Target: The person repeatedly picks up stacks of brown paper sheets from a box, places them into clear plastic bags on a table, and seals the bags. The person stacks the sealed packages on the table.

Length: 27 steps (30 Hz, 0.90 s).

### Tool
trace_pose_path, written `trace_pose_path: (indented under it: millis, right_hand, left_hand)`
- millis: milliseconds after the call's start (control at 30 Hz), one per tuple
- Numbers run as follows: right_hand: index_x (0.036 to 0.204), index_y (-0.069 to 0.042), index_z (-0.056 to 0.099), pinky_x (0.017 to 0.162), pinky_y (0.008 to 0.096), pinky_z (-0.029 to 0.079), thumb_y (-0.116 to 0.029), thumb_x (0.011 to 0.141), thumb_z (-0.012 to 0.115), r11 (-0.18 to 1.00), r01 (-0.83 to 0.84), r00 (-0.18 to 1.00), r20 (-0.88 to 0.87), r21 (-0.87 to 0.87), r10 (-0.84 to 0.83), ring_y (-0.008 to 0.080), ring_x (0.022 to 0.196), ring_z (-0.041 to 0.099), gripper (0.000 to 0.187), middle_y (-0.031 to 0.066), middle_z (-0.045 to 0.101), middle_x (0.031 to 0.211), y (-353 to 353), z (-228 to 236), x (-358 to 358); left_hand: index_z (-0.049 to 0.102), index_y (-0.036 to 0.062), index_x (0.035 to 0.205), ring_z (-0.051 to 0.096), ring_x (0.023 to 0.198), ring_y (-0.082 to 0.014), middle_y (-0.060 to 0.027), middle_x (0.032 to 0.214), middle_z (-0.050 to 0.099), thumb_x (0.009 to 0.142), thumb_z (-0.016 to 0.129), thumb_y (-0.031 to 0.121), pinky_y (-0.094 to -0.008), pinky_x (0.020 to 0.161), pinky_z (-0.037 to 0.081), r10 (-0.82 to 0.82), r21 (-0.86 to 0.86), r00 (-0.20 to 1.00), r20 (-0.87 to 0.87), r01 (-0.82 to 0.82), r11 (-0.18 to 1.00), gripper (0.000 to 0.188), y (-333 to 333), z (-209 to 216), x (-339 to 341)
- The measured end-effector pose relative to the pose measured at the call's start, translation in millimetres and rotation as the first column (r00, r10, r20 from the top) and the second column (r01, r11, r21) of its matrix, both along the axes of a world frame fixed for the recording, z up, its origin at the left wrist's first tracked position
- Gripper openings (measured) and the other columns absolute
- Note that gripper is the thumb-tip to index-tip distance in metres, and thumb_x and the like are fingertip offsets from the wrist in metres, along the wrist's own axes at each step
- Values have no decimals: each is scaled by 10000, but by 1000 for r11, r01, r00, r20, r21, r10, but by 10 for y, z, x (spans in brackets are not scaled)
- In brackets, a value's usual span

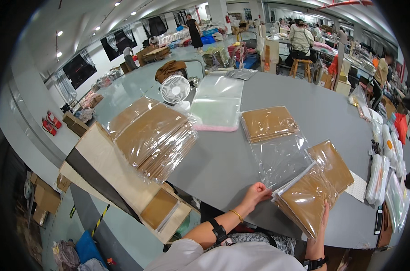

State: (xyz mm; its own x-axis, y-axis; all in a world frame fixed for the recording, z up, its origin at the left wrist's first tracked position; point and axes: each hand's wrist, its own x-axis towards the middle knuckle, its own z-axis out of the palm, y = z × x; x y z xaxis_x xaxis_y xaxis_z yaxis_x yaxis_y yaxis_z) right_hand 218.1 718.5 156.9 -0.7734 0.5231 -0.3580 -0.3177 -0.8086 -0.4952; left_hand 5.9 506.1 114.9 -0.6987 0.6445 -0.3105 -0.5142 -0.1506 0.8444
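My right hand [324,217] grips the right side of a flat brown folded item in a clear plastic bag [302,194], held tilted at the table's near edge. My left hand [258,192] is closed in a pinch at the clear film beside its left corner. That film spreads away over the table as an empty-looking clear bag [279,156]. Past it lies a brown bagged pack [270,123]. Another brown pack [333,165] rests just beyond the held one, partly covered by it. What the brown items are, beyond smooth folded sheets, I cannot make out.
A big stack of brown bagged packs [148,135] sits at left, above a pale board [110,158]. Clear bags [217,101] lie at the back near a white fan [175,89]. White bundles [377,180] and a phone [378,221] line the right edge. People work farther off.
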Motion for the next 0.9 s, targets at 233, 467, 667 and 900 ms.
trace_pose_path:
  millis: [233, 467, 667, 900]
  right_hand:
    - [1343, -12, 564, 973, 462, 547, -343, 987, 661, 916, -140, 945, 327, 377, 10, 290, 1137, 654, 495, 137, 647, 1308, 27, -33, 162]
    - [1391, 44, 487, 886, 462, 510, -338, 650, 916, -529, -445, 811, 75, 723, -580, 412, 1040, 599, 938, 203, 607, 1158, -400, 730, 48]
    - [1387, -7, 529, 777, 390, 578, -221, 824, 718, -810, -553, 820, 302, 195, -487, 338, 1059, 641, 631, 206, 592, 1248, -1086, 500, -660]
    - [1372, 40, 546, 753, 357, 594, -171, 870, 665, -796, -605, 729, 422, 28, -539, 298, 980, 712, 558, 195, 645, 1209, -1017, 352, -1055]
  left_hand:
    - [465, 51, 1141, 697, 839, -193, -72, 1010, 640, 1029, 537, 59, -376, 734, 643, -5, -154, 998, 68, 16, 988, 134, 131, 74, 200]
    - [466, 46, 1135, 689, 836, -182, -77, 999, 625, 1029, 539, 71, -374, 713, 641, -14, -171, 1000, 10, 16, 985, 131, 126, 29, 199]
    - [426, 86, 1135, 682, 842, -195, -87, 983, 599, 1057, 514, 133, -359, 692, 632, -3, -133, 992, -130, -15, 991, 127, 173, -111, 135]
    - [404, 114, 1083, 658, 770, -162, -52, 891, 564, 1080, 500, 198, -339, 666, 617, -40, -80, 951, -307, 16, 997, 128, 150, -61, 101]
